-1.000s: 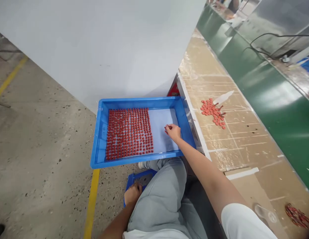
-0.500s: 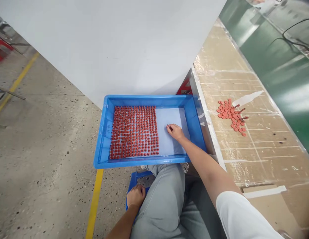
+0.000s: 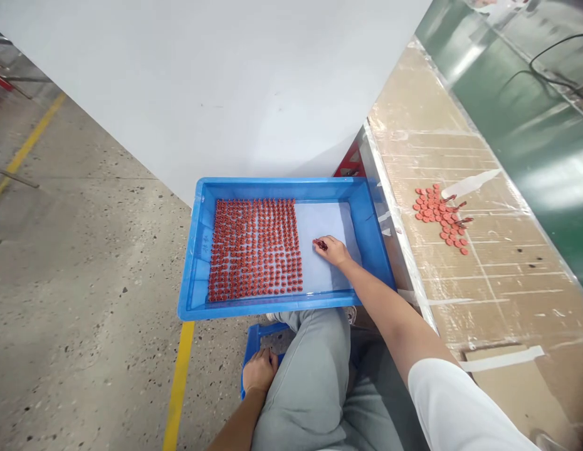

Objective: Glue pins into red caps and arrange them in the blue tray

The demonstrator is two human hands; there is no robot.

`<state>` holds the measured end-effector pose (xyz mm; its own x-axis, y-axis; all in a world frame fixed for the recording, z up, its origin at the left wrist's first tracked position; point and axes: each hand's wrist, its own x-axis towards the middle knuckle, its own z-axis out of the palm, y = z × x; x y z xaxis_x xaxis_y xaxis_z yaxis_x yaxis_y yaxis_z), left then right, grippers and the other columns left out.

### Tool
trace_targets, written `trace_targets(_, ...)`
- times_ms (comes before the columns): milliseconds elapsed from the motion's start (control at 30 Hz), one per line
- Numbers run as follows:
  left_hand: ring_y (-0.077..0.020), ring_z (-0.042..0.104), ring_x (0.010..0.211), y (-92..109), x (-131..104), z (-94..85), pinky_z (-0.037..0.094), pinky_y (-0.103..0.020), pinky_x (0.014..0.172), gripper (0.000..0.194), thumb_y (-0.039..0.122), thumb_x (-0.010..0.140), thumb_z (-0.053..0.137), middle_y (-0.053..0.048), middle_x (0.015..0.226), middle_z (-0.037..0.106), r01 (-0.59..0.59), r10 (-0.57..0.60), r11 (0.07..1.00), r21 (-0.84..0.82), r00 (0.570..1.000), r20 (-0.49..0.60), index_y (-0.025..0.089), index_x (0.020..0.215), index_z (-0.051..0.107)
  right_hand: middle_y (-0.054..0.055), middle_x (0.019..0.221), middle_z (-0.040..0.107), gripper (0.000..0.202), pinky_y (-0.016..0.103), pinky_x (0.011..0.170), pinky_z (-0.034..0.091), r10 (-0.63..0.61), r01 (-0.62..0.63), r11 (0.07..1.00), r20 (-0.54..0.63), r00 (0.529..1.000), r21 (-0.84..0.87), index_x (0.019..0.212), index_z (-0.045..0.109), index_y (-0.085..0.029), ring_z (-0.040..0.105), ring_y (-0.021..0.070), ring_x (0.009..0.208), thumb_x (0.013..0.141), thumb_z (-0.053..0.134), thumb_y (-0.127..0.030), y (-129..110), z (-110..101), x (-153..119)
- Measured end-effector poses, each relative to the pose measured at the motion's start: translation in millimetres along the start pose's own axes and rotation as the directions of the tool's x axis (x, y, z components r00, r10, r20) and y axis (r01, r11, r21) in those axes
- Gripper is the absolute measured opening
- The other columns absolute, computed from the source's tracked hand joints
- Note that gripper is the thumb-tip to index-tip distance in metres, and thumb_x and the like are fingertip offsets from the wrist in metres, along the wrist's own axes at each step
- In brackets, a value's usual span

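In the head view, a blue plastic tray lies across in front of me. Its left side carries dense rows of small red disc-shaped pieces with dark upright tips. My right hand is over the white sheet on the tray's right side, just right of the last row. Its fingers are closed on a small cluster of dark red pieces; how many is too small to tell. My left hand rests beside my thigh at the blue stool, fingers curled, their inner side hidden.
On the right, a cardboard-covered table bears a loose pile of red discs, some with dark stems lying over them. A white panel stands behind the tray. A yellow line crosses the speckled floor at left.
The view has shifted slightly. My right hand stays at nearly the same spot over the sheet, and more of the dark red cluster shows at its fingertips. My left hand stays by my thigh.
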<state>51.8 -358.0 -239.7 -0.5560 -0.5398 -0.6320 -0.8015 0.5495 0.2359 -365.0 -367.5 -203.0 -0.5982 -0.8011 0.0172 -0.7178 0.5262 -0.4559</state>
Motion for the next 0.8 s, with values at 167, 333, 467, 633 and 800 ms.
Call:
trace_targets(167, -0.0237, 0.064, 0.095, 0, 0, -0.8, 0.044, -0.033, 0.077, 0.034, 0.028, 0.09, 0.037, -0.013, 0.099, 0.07, -0.003, 0.003, 1.0, 0.006, 1.0, 0.009, 0.018, 0.089, 0.069, 0.011, 0.102, 0.067, 0.037, 0.029, 0.087, 0.046, 0.018, -0.017, 0.999, -0.024, 1.0, 0.027, 0.104, 0.065, -0.017, 0.062, 0.0209, 0.093, 0.075, 0.064, -0.04, -9, -12, -6)
trace_targets(333, -0.0232, 0.064, 0.095, -3, 0, 0.9, 0.044, -0.033, 0.077, 0.034, 0.029, 0.091, 0.036, -0.012, 0.101, 0.07, -0.002, 0.002, 1.0, 0.002, 1.0, 0.011, 0.019, 0.09, 0.069, 0.009, 0.101, 0.07, 0.038, 0.028, 0.083, 0.048, 0.088, -0.082, 0.993, -0.077, 0.993, 0.079, 0.11, 0.062, -0.017, 0.065, 0.0192, 0.087, 0.08, 0.059, -0.041, -14, -31, -11)
trace_targets(467, -0.0237, 0.065, 0.093, -6, 1, 3.4, 0.045, -0.033, 0.075, 0.036, 0.029, 0.091, 0.034, -0.013, 0.1, 0.07, -0.009, 0.009, 1.0, 0.001, 1.0, 0.013, 0.018, 0.091, 0.069, 0.01, 0.105, 0.069, 0.038, 0.027, 0.084, 0.047, 0.218, -0.198, 0.973, -0.18, 0.959, 0.121, 0.116, 0.056, -0.015, 0.065, 0.0169, 0.093, 0.093, 0.033, -0.034, -6, -48, -12)
trace_targets(633, -0.0241, 0.065, 0.093, -10, 2, 8.4, 0.045, -0.033, 0.073, 0.036, 0.03, 0.091, 0.034, -0.013, 0.098, 0.07, -0.025, 0.025, 1.0, -0.011, 1.0, 0.015, 0.018, 0.09, 0.069, 0.013, 0.103, 0.07, 0.033, 0.031, 0.084, 0.048, 0.346, -0.333, 0.937, -0.171, 0.922, 0.103, 0.111, 0.061, -0.011, 0.067, 0.0189, 0.088, 0.087, 0.041, -0.024, 10, -57, -18)
trace_targets(800, -0.0236, 0.065, 0.091, -15, 4, 13.9, 0.044, -0.033, 0.07, 0.036, 0.03, 0.091, 0.033, -0.013, 0.098, 0.07, -0.032, 0.032, 0.999, -0.026, 0.999, 0.015, 0.018, 0.09, 0.067, 0.009, 0.103, 0.071, 0.036, 0.027, 0.079, 0.05, 0.318, -0.317, 0.947, -0.019, 0.948, 0.052, 0.107, 0.066, -0.015, 0.067, 0.0158, 0.076, 0.071, 0.065, -0.014, 12, -49, -33)
